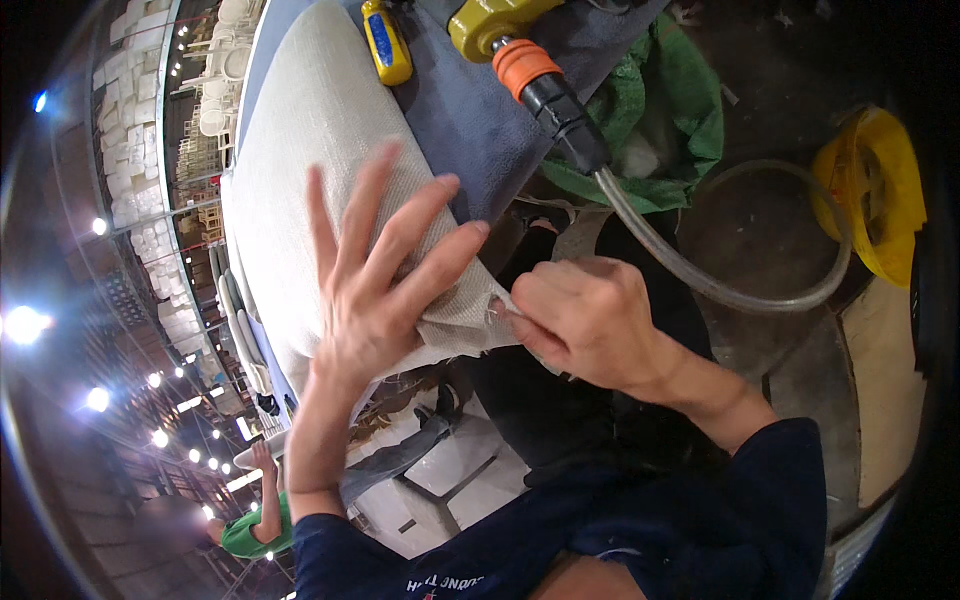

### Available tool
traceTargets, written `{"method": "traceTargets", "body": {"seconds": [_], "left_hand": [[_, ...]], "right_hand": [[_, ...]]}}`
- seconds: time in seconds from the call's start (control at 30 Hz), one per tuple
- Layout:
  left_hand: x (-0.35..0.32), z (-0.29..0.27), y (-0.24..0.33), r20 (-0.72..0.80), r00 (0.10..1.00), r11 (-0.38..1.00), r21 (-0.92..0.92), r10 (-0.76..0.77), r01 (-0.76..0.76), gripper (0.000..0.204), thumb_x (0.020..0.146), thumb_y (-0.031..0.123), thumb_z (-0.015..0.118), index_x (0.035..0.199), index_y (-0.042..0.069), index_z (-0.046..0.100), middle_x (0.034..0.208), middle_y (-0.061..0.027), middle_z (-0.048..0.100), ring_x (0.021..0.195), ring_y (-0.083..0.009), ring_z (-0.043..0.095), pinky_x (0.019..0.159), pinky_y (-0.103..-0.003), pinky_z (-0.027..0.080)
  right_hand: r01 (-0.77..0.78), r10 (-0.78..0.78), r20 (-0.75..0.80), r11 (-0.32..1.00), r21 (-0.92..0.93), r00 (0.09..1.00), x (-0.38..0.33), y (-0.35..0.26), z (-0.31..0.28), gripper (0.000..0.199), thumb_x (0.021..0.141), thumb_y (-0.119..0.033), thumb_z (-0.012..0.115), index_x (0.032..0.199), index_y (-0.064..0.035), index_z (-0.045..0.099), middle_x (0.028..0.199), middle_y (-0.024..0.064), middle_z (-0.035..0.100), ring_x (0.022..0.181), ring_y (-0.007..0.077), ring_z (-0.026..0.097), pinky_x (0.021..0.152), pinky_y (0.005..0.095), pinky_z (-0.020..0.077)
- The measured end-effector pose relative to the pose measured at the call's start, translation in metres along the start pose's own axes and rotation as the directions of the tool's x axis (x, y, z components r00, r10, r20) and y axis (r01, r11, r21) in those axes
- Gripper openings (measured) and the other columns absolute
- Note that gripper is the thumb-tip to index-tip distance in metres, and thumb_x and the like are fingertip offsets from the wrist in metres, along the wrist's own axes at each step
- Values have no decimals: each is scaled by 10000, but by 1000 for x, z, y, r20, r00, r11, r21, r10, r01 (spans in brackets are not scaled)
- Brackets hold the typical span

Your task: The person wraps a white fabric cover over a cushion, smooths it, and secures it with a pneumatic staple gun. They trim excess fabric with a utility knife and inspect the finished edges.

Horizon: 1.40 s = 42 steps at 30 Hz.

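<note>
A cushion-like panel covered in off-white woven fabric (330,110) lies on a bench with a blue cloth top. My left hand (375,260) rests over its near end, fingers spread wide. At the near right corner, my right hand (585,315) is closed in a pinch on the frayed edge of the fabric, drawing it out from the corner. Loose threads hang along the near edge. Beyond the panel lie a yellow-and-blue handle (387,42) and a yellow air tool (495,22) with an orange and black hose coupling (545,90).
A clear air hose (690,270) loops down on the right. Past the bench sit a green woven sack (690,110) and a yellow plastic container (880,195). A person in a green shirt (258,530) stands at the lower left. Stacked chair frames (215,100) line the left.
</note>
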<state>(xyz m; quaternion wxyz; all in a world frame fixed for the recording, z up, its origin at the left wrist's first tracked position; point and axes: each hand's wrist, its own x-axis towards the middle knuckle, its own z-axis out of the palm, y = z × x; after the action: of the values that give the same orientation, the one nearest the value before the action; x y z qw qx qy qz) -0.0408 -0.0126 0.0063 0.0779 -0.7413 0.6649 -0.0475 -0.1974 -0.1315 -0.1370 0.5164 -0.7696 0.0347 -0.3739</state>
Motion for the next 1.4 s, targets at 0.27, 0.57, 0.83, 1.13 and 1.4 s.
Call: {"method": "traceTargets", "body": {"seconds": [0.27,0.57,0.83,1.13,1.4], "left_hand": [[43,-24,-22,190,952,941,-288,238,-178,601,659,427,797,1187,153,703,1271,-78,625,1438,-360,491,1286,-694,40],[-10,3,-4,-80,991,994,12,-110,112,928,677,530,912,1515,254,625,1699,-209,389,1616,-478,233,1291,-708,28],[-30,13,-10,-207,977,995,-97,-52,32,876,683,493,928,1470,211,668,1638,-237,478,1563,-542,322,1265,-726,183],[-46,21,12,-376,926,992,106,-29,74,626,825,514,853,1319,146,744,1528,-207,599,1511,-500,437,1233,-732,302],[-42,31,42,-414,866,949,11,-281,314,297,1046,322,599,1011,27,594,1150,-179,567,1285,-418,553,1019,-583,460]], "right_hand": [[-29,33,-62,997,72,998,9,4,-10,250,903,-131,795,756,-69,603,658,90,542,556,303,588,529,394,455],[-79,86,-56,991,107,995,3,5,-2,262,917,-165,788,764,-76,595,682,88,560,567,301,595,519,402,439],[-90,85,36,979,181,996,-1,7,-1,235,911,-177,791,801,-79,607,705,83,560,600,286,601,561,408,464],[-42,36,41,983,179,999,1,9,-5,204,892,-134,791,852,-77,599,718,84,561,626,288,618,586,414,479],[-52,51,13,988,143,999,0,10,-2,220,891,-152,793,827,-88,592,707,85,558,601,295,610,553,413,457]]}}
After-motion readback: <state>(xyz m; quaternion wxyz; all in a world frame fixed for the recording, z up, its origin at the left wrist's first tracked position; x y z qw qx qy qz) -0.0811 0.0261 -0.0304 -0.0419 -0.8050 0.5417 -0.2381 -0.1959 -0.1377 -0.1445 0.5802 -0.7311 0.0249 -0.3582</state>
